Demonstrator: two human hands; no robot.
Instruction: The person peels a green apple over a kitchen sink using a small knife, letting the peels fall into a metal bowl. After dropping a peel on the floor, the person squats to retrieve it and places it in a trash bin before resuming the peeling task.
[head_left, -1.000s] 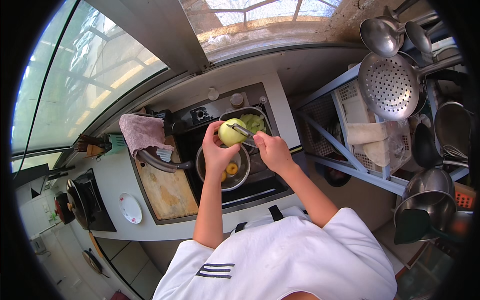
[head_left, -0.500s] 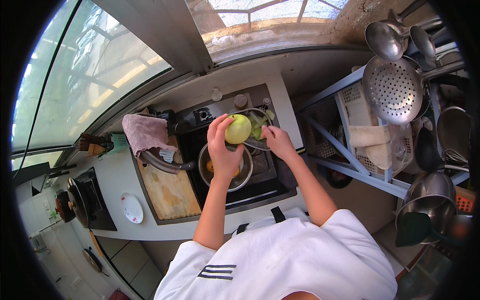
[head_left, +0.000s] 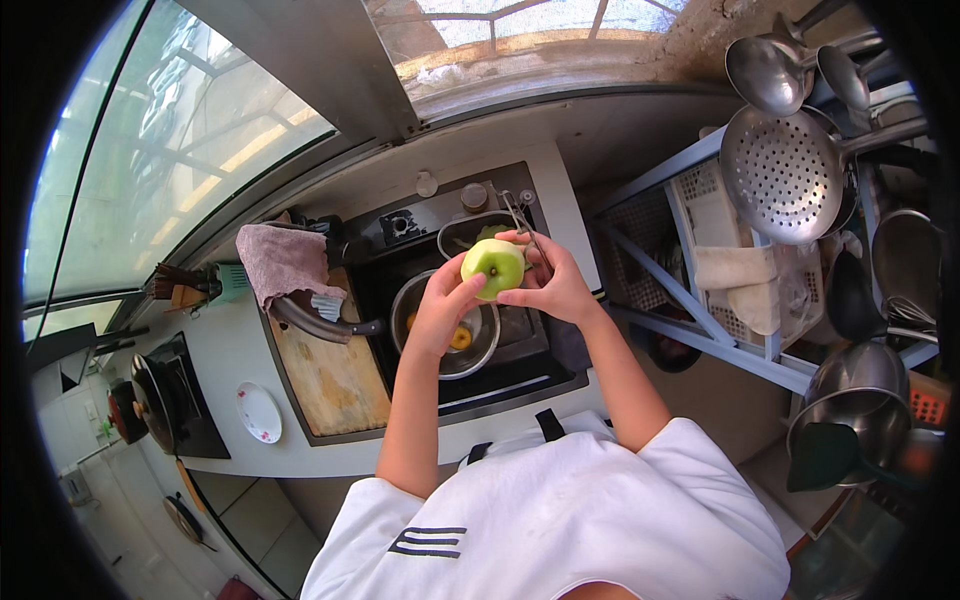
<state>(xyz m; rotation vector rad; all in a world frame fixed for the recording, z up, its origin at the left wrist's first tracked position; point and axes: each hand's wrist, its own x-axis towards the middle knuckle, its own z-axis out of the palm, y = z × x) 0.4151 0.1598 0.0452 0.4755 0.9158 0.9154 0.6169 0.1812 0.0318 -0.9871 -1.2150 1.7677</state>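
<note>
Over the sink (head_left: 520, 370), a partly peeled green apple (head_left: 497, 268) is held up; the end with its dark hollow still has green skin. My left hand (head_left: 430, 315) is closed around the apple's left side, thumb across the front. Fingers of my right hand (head_left: 568, 285) touch its right side. That hand also grips a thin metal peeler (head_left: 522, 215), which sticks up past the fingers; part of it is hidden. Below stands a steel bowl (head_left: 485, 350) with yellow-orange fruit (head_left: 461, 337) inside. Behind the apple, a round strainer (head_left: 447, 238) holds green peelings (head_left: 490, 232), partly covered by my hands.
Left of the sink lie a wooden cutting board (head_left: 325, 375) and a pan (head_left: 320, 318) draped with a pink cloth (head_left: 283, 262). A white plate (head_left: 259, 413) sits on the counter. At right, a blue-framed rack (head_left: 690, 275) carries baskets, with a skimmer (head_left: 783, 175) and ladles hanging nearby.
My right hand has come up from the strainer to the apple, and the peeler now shows. The apple has turned, showing its green end, and moved slightly right and down.
</note>
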